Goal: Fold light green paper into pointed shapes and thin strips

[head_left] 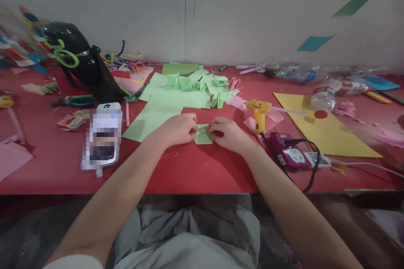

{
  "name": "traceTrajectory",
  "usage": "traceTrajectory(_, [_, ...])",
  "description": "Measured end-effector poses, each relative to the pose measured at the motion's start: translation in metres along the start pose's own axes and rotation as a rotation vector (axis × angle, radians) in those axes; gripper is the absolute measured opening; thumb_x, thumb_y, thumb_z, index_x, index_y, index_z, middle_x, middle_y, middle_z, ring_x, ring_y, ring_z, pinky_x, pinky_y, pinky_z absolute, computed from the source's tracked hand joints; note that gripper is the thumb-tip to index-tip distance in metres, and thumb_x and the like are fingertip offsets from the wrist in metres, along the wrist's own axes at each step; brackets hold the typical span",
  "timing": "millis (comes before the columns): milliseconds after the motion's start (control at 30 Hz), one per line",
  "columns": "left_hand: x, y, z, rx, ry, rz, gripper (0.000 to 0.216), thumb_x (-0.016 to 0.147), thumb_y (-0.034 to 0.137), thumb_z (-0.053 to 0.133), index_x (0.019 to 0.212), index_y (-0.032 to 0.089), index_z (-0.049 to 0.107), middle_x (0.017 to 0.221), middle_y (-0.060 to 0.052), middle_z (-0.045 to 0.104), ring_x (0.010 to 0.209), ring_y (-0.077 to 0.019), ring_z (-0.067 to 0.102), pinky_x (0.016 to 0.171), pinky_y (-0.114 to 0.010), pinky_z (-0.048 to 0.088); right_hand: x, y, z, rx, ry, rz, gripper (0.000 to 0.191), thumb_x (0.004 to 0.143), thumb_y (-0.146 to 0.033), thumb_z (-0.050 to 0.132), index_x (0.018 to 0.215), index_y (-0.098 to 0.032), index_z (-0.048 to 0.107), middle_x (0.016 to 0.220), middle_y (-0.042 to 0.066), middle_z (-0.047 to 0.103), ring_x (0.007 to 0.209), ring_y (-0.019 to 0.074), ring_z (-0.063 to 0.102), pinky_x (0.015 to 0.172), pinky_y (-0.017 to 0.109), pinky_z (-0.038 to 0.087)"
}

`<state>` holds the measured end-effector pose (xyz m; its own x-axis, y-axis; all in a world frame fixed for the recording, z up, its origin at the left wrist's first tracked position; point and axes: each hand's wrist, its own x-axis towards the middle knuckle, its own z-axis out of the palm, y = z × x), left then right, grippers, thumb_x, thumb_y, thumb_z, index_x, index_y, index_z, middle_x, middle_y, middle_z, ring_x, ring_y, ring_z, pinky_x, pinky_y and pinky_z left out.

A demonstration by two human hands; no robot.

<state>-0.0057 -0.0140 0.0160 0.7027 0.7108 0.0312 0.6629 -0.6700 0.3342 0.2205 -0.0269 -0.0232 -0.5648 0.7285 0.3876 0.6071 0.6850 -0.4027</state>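
A small folded piece of light green paper point(204, 136) lies on the red table point(198, 170) between my hands. My left hand point(181, 129) is closed with its fingertips on the paper's left edge. From the other side, the curled fingers of my right hand point(229, 133) pinch the paper's right edge. Larger light green sheets point(148, 117) spread behind and to the left of my left hand. Beyond the hands sits a pile of folded green paper pieces point(198, 82), some standing up with pointed ends.
A yellow glue gun point(259, 115) stands right of my right hand, its cord near a purple power adapter point(288, 153). A phone point(102, 138) leans at left before a black boot-like object point(85, 63). Yellow paper point(328, 130) and a plastic bottle point(322, 98) lie farther right.
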Motion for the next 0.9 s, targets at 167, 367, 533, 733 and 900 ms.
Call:
traceTrajectory(167, [0.007,0.008,0.008,-0.037,0.07,-0.07,0.034,0.093,0.032,0.047,0.066,0.017,0.062,0.087,-0.006,0.058,0.071,-0.0159,0.055,0.062,-0.03,0.037,-0.001,-0.005,-0.002,0.009,-0.01,-0.001,0.022,0.08,-0.01,0.056,0.087,-0.018,0.076,0.088,0.009,0.066,0.084,0.0215,0.062,0.076,0.036,0.053])
traceTrajectory(367, [0.015,0.0,0.02,-0.192,0.145,-0.161,0.014,0.087,0.03,0.06,0.078,0.019,0.059,0.086,-0.004,0.06,0.077,-0.0178,0.058,0.065,-0.029,0.041,-0.002,-0.006,-0.005,-0.017,-0.045,0.025,0.022,0.077,-0.008,0.056,0.08,-0.021,0.074,0.093,0.008,0.065,0.089,0.0232,0.062,0.08,0.039,0.052])
traceTrajectory(533, [0.015,0.0,0.017,-0.19,0.089,-0.189,0.011,0.088,0.028,0.059,0.081,0.019,0.06,0.092,-0.005,0.063,0.084,-0.0201,0.059,0.068,-0.03,0.041,0.002,-0.005,-0.002,0.115,0.025,0.124,0.012,0.084,-0.015,0.057,0.085,-0.019,0.068,0.088,0.007,0.063,0.081,0.02,0.06,0.076,0.035,0.049])
traceTrajectory(733, [0.016,0.003,0.018,-0.169,0.049,-0.203,0.009,0.091,0.027,0.055,0.087,0.019,0.057,0.097,-0.005,0.062,0.089,-0.0215,0.059,0.071,-0.032,0.041,0.009,-0.002,0.009,0.085,-0.006,0.22,0.004,0.085,-0.019,0.06,0.081,-0.018,0.058,0.083,0.007,0.058,0.077,0.0206,0.055,0.072,0.035,0.044])
traceTrajectory(900, [0.011,0.002,0.015,-0.221,0.031,-0.181,0.012,0.092,0.03,0.051,0.091,0.019,0.056,0.099,-0.005,0.061,0.09,-0.0212,0.058,0.074,-0.033,0.042,0.009,-0.002,0.01,0.133,0.014,0.224,0.007,0.085,-0.018,0.059,0.08,-0.019,0.054,0.082,0.005,0.057,0.076,0.0197,0.053,0.069,0.033,0.044])
